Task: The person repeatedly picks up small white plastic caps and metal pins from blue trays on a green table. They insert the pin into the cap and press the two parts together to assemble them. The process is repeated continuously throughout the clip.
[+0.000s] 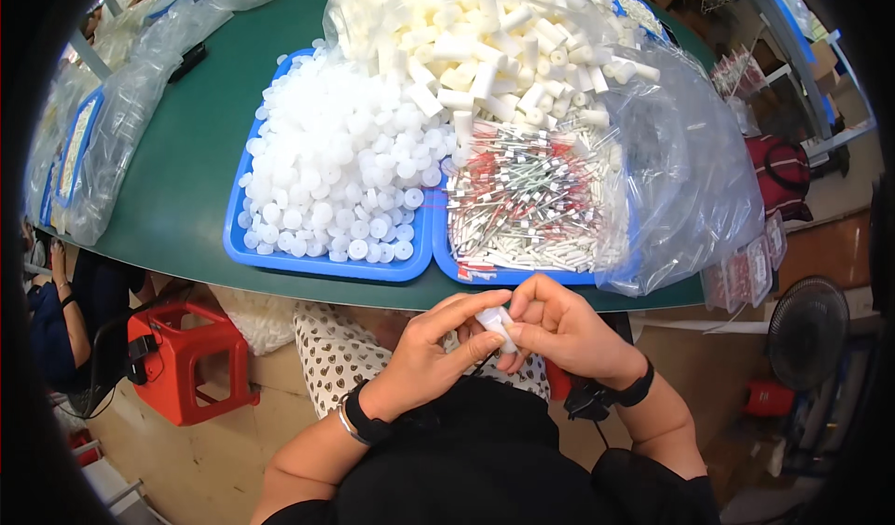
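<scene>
Below the near edge of the worktop (177, 199), over the lap, a small white plastic tube (494, 324) is pinched between both hands. The grip of the left hand (424, 362) is clamped on the tube with thumb and forefinger from the left; the grip of the right hand (564, 329) is closed on it from the right and above, the fingertips of the two hands touching around it. The tube is short, cylindrical, matte white and opaque, tilted a little, with only its middle and lower end shown between the fingers; whether a cap is already seated on it cannot be told. A dark band is worn on each wrist, with a thin metal bangle beside the one on the left.

Just beyond the hands, two blue trays are set side by side on the green worktop. The left tray (280, 259) is heaped with small round translucent white caps (345, 171). The right tray (485, 275) is filled with thin white sticks with red and grey parts (527, 203), and behind them a clear plastic bag (690, 180) of short cream-white tubes (503, 59) is spilled open. A red stool (191, 362) is seen at the lower left.
</scene>
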Demonstrator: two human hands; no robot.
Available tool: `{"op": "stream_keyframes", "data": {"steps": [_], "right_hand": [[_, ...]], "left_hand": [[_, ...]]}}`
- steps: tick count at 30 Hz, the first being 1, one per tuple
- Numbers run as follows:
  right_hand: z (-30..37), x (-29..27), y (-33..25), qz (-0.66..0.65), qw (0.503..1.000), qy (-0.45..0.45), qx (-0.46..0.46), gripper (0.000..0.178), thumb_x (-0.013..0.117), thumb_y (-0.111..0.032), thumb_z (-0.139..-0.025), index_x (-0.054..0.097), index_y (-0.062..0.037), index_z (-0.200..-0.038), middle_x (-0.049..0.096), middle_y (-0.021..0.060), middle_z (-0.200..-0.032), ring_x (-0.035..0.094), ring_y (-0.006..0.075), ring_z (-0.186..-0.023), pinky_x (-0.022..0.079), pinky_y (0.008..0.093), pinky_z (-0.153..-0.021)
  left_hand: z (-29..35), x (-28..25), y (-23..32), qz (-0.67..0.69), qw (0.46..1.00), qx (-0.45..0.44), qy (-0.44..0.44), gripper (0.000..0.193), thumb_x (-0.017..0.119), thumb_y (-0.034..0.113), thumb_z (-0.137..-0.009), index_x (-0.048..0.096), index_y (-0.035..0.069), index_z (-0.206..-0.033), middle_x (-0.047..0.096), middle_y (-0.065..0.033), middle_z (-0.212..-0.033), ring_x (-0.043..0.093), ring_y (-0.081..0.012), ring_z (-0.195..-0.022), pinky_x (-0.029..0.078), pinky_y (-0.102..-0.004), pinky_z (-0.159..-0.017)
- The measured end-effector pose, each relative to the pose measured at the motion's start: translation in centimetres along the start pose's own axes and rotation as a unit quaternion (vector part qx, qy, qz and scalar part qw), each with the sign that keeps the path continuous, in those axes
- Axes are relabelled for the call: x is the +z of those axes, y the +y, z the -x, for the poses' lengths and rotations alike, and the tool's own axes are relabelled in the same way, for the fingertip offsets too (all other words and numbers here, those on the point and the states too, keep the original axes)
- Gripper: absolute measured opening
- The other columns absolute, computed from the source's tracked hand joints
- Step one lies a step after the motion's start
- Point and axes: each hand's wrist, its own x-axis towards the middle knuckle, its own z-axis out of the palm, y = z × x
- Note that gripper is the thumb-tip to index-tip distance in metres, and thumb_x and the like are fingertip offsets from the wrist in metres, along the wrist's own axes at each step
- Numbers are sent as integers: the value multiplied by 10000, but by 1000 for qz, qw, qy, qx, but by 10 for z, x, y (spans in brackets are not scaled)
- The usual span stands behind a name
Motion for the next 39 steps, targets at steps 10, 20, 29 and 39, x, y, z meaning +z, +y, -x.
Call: {"op": "stream_keyframes", "data": {"steps": [10, 20, 29, 39], "right_hand": [[-64, -163, -53, 719, 543, 314, -300, 222, 641, -10, -800, 618, -35, -1019, 653, 165, -923, 587, 363, -968, 472, 459, -838], [-62, -169, -43, 780, 487, 291, -264, 221, 705, -41, -740, 574, -40, -917, 579, 127, -841, 561, 332, -868, 433, 433, -780], [-14, -86, -67, 492, 792, 294, -209, 180, 662, -26, -877, 589, -2, -1039, 648, 105, -964, 642, 187, -832, 501, 301, -753], [-6, 13, -1, 429, 871, 87, -224, 304, 709, -5, -824, 587, 27, -1101, 629, 161, -948, 641, 295, -765, 523, 368, -686]], "left_hand": [[0, 1, -6, 332, 933, -140, -24, 217, 562, 167, -1008, 469, 94, -1190, 633, -149, -1131, 621, -113, -793, 517, -235, -697], [2, -7, -5, 223, 963, -141, -48, 229, 524, 208, -1031, 506, 57, -1201, 630, -83, -1137, 601, -71, -804, 435, -171, -605], [0, -18, -5, 367, 918, -152, 21, 225, 519, 264, -1042, 544, 42, -1066, 601, -38, -981, 568, -69, -750, 479, -226, -705], [-5, -5, -9, 425, 893, -122, 88, 197, 501, 240, -1042, 554, 52, -1020, 597, -79, -1041, 539, -94, -732, 451, -250, -693]]}}
